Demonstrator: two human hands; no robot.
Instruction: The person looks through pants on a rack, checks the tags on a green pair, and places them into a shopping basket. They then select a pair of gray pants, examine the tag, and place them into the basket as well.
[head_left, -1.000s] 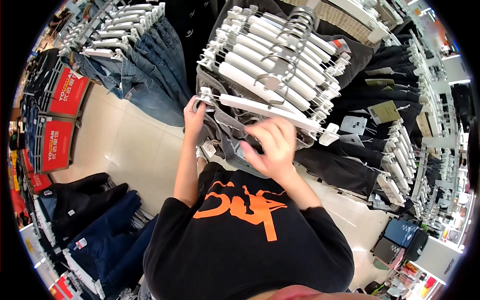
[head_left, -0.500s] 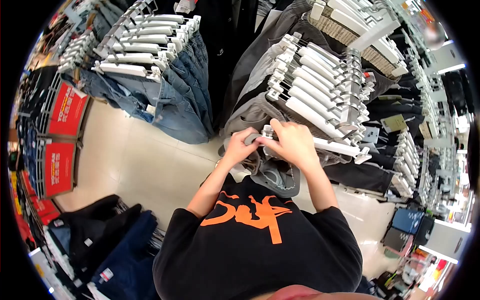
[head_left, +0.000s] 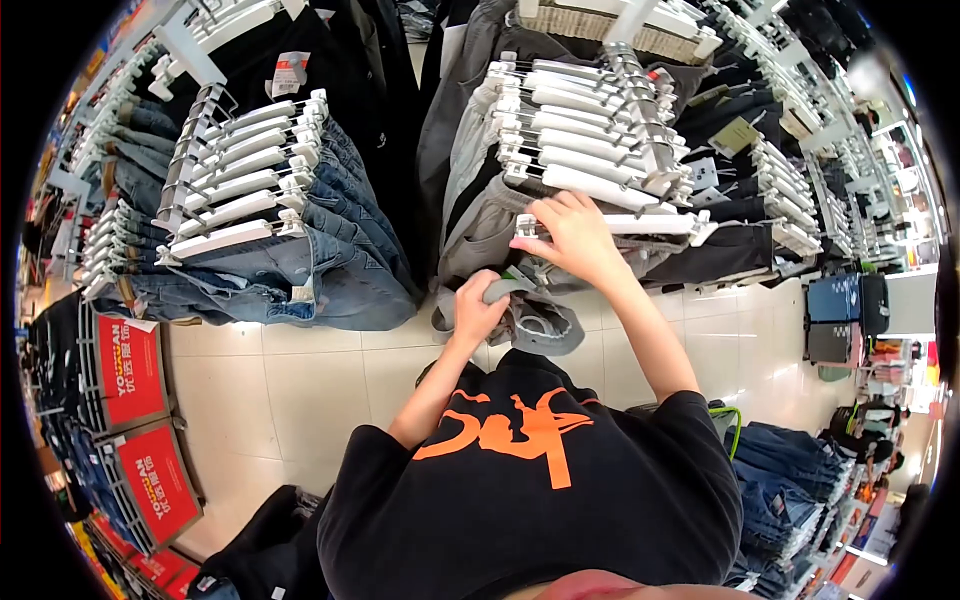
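Observation:
Grey trousers [head_left: 545,322] hang bunched below my left hand [head_left: 478,308], whose fingers are closed on their waistband. My right hand [head_left: 575,236] is up and to the right, with its fingers wrapped round the clip end of a white hanger [head_left: 640,224]. That hanger is the nearest one on a metal rail [head_left: 650,120] holding several white hangers with grey and black trousers. The trousers in my left hand sit apart from the hanger's clip.
Blue jeans [head_left: 360,260] hang from several white hangers on a rail at the left. Red signs [head_left: 130,370] stand at the far left. Dark clothes [head_left: 260,545] lie at the lower left, and more jeans [head_left: 785,460] are at the lower right.
My hands, close together before, are now apart: the left holds the trousers lower, the right is at the hanger's end. The camera view has shifted, showing more of the left rack.

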